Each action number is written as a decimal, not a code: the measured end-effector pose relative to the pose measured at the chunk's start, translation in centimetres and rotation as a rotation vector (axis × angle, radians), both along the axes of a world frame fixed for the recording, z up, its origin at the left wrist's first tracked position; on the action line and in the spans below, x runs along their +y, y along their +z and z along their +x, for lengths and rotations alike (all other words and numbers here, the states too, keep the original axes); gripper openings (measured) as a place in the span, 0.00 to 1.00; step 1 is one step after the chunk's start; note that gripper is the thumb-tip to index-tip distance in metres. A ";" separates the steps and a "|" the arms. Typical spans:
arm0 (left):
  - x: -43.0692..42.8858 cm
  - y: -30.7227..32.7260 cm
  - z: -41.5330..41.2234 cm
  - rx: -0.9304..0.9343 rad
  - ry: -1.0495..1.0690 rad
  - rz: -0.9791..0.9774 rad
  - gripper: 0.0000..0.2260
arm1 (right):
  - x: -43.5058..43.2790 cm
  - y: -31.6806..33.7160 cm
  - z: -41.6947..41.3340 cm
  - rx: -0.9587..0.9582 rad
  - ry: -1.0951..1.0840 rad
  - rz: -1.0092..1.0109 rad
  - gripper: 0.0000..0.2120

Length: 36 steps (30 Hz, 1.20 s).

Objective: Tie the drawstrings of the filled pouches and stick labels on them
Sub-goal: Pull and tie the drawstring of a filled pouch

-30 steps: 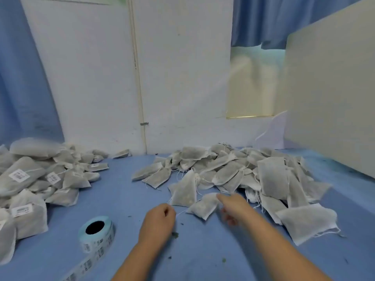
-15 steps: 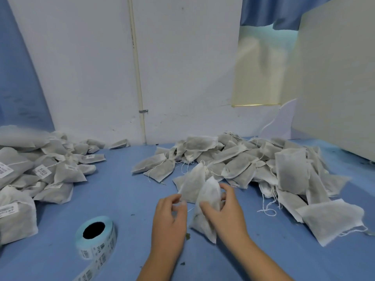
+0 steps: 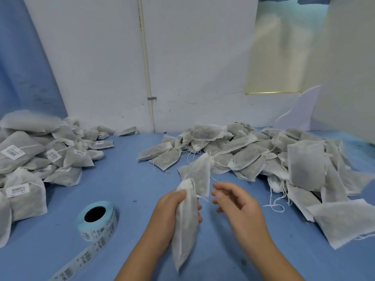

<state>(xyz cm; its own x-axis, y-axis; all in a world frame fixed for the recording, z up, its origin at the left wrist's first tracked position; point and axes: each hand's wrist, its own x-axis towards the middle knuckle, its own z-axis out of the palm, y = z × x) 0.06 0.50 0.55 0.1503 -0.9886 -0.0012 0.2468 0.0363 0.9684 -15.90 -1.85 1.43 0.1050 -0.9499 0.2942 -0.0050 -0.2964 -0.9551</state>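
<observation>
My left hand grips a white filled pouch upright above the blue table, fingers wrapped round its middle, its gathered top sticking up. A thin drawstring end trails from the pouch's neck toward my right hand, which hovers just right of it with fingers loosely spread and holding nothing that I can see. A roll of barcode labels lies at the lower left, its strip trailing toward the front edge.
A heap of unlabelled pouches with loose strings covers the right and middle back. Labelled pouches are piled at the left. White panels wall the table's back and right side.
The pouch has passed from my right hand into my left, which now holds it upright. My right hand let go and drew slightly right. The view tilted downward.
</observation>
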 end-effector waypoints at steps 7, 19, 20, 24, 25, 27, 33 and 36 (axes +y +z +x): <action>0.5 0.2 0.2 -0.313 -0.235 0.001 0.18 | 0.9 -0.5 0.9 0.103 0.369 0.138 0.17; 1.9 1.5 2.6 -0.549 -0.157 0.131 0.18 | -0.7 0.0 -0.7 -0.011 0.267 0.356 0.09; 2.0 1.6 2.8 -0.495 -0.157 0.150 0.16 | -0.7 0.0 -0.7 -0.026 0.265 0.376 0.09; 2.5 2.2 2.9 -0.502 -0.163 0.159 0.17 | 0.0 -0.4 0.3 0.170 0.288 0.244 0.09; 2.6 2.2 2.8 -0.553 -0.161 0.137 0.17 | 0.4 -0.4 0.7 0.227 0.328 0.207 0.10; 2.8 2.2 2.4 -0.644 -0.156 0.096 0.13 | 1.1 -0.3 1.4 0.263 0.389 0.162 0.07; 2.9 2.0 1.5 -0.627 -0.141 0.043 0.12 | 1.0 0.2 0.8 0.321 0.350 0.101 0.09; 2.7 2.0 0.9 -0.634 -0.072 0.003 0.19 | 0.6 0.6 0.2 0.376 0.311 0.112 0.10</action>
<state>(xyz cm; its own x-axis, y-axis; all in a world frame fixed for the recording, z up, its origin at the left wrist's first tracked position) 0.93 3.19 2.51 0.0564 -0.9964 0.0630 -0.3722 0.0376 0.9274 -15.67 -1.21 2.02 0.4676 -0.8804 0.0792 -0.2828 -0.2339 -0.9302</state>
